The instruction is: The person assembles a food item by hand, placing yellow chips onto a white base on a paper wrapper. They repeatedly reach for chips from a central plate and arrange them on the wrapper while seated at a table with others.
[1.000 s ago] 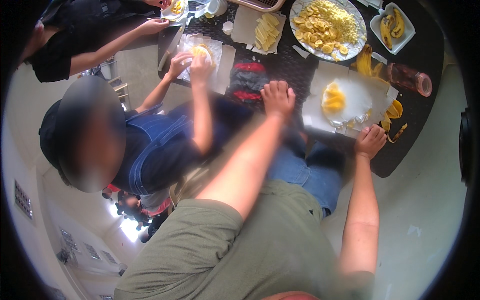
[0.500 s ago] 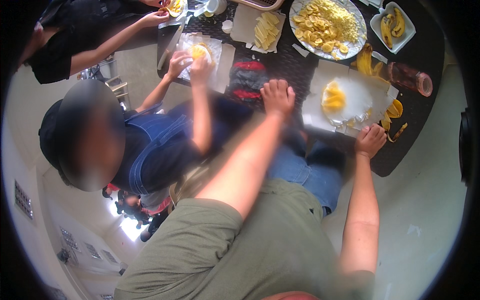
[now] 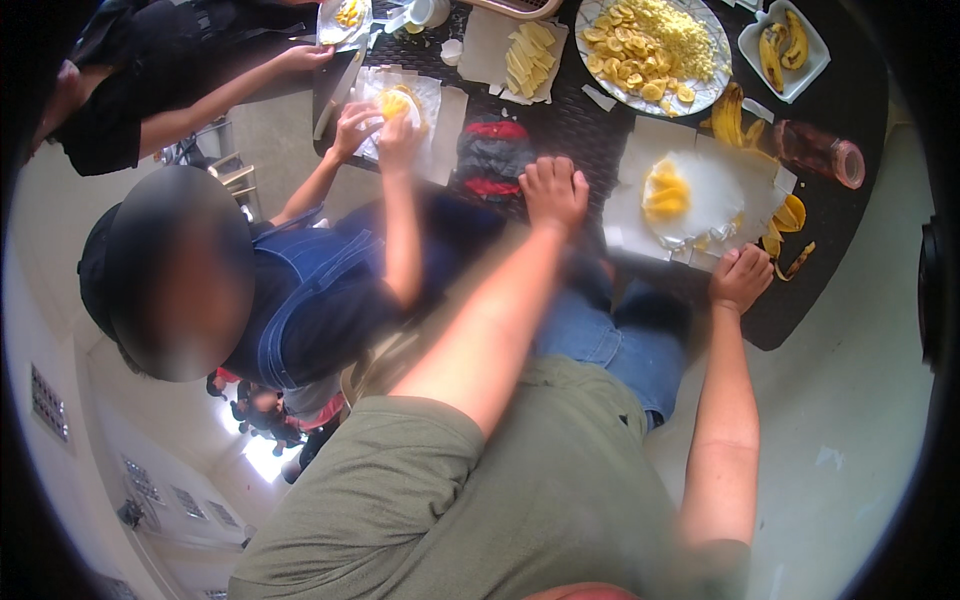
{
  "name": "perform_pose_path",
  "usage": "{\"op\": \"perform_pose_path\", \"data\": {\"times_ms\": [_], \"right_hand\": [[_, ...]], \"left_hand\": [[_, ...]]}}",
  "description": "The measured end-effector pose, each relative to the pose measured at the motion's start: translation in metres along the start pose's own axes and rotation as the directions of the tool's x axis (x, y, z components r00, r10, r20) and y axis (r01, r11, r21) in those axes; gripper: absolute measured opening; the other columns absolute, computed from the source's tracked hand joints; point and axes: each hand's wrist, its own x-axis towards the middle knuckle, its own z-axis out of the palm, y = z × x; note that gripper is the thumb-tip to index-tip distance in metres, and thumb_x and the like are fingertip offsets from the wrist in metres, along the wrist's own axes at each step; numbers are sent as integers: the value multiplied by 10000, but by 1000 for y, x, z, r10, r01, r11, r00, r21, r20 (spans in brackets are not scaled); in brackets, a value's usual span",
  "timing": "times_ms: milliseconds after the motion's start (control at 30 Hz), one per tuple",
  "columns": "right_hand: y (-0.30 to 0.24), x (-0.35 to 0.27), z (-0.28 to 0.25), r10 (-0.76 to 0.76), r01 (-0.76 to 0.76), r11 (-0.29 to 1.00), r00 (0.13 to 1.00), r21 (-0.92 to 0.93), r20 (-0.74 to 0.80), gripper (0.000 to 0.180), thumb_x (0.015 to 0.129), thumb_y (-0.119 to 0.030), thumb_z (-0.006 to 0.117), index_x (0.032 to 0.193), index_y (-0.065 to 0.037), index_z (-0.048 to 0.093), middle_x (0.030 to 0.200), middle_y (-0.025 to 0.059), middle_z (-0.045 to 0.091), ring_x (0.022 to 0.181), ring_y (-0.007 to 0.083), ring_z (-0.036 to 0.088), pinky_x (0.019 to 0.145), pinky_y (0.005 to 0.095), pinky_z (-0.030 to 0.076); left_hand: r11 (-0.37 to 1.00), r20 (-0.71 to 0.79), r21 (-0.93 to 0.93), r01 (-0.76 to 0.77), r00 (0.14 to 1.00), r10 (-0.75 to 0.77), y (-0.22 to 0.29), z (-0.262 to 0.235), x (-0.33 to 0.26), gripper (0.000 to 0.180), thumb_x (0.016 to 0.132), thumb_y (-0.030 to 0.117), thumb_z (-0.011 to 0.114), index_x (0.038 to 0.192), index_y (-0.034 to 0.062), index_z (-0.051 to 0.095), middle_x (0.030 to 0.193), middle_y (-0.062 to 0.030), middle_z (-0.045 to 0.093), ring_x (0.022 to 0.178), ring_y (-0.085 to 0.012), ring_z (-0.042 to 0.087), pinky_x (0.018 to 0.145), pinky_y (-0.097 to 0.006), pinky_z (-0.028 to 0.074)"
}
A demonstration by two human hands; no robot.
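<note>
My left hand [image 3: 555,195] rests on the dark table edge, knuckles up, fingers loosely bent and slightly apart. Just left of it lies a red and black cloth bundle [image 3: 496,160]. My right hand [image 3: 742,278] lies at the table edge by the near right corner of a white paper sheet [image 3: 628,215], with nothing visible in its fingers. Between my hands, the sheet carries a round white piece [image 3: 712,195] with a crinkled near edge. A small heap of yellow slices [image 3: 665,192] sits on its left side. Banana peels [image 3: 790,215] lie right of the sheet.
A large plate [image 3: 655,50] holds round banana slices and shredded yellow pieces. Around it are a white dish [image 3: 785,55] with bananas, a glass jar [image 3: 820,153] on its side and yellow strips [image 3: 530,62] on paper. At left, a co-worker's hands [image 3: 378,132] handle yellow slices; a knife [image 3: 340,95] lies nearby.
My hands have stayed put. At the upper left, another person's hand has drawn back from the yellow pieces on a small white plate.
</note>
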Motion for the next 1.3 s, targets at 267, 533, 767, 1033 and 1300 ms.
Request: {"op": "perform_pose_path", "data": {"times_ms": [267,533,767,1033,1300], "right_hand": [[-1,1,-1,5,-5,1000,1000,5,-2,226,934,-299,587,1052,-106,575,1059,131,584,993,376,560,880,517,448],[1,1,1,-3,3,1000,1000,5,-7,230,939,-305,583,1050,-104,583,1058,132,588,990,381,563,879,524,448],[2,-1,1,11,-11,1000,1000,12,16,241,944,-308,579,1065,-101,599,1075,135,599,1012,386,568,896,525,449],[1,-3,2,24,-24,999,1000,26,17,258,934,-315,580,1073,-99,596,1076,149,595,1028,397,566,901,538,445],[2,0,0,34,-34,999,998,-7,49,240,931,-318,579,1055,-113,582,1053,146,581,1011,388,569,884,540,443]], "left_hand": [[1000,5,14,0,1000,0,-1,0,0,216,952,340,622,1032,143,589,1085,-123,537,1078,-363,502,938,-526,382],[1000,2,8,1,1000,-1,2,-1,1,213,957,339,622,1029,142,587,1084,-123,536,1074,-363,502,935,-525,382],[1000,9,5,-2,1000,2,-1,2,1,215,955,339,619,1033,141,588,1085,-127,540,1073,-365,506,929,-528,385],[1000,16,9,-3,1000,3,-1,-1,1,213,953,336,613,1037,140,594,1106,-135,553,1085,-378,510,933,-537,395],[997,48,68,19,999,-23,0,3,0,226,964,348,607,1042,137,581,1122,-146,559,1111,-382,514,958,-549,408]]}}
